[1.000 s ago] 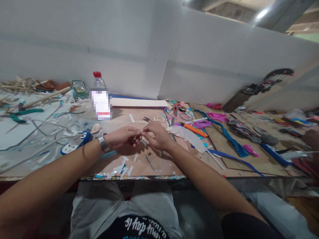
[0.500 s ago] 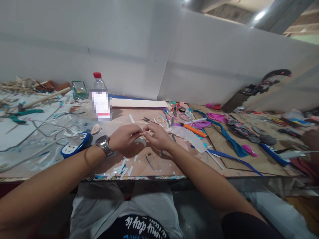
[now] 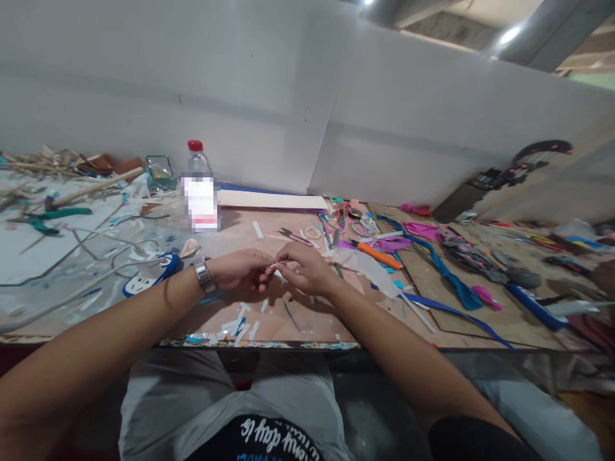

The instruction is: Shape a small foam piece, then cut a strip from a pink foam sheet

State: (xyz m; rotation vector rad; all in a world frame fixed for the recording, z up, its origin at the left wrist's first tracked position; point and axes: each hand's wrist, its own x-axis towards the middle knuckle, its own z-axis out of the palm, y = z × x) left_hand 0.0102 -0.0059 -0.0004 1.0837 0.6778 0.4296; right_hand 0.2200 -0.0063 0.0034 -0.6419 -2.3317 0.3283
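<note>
Fingertips of the left hand (image 3: pixel 240 267) and right hand (image 3: pixel 306 267) pinch narrowly on a thin, pale piece (image 3: pixel 275 264) of unclear material, just above the pinkish, flat tabletop (image 3: pixel 319 322); an uneven or loosened pinch could bend or drop it. Unlike the earlier head view, the left hand's curled fingers show.
</note>
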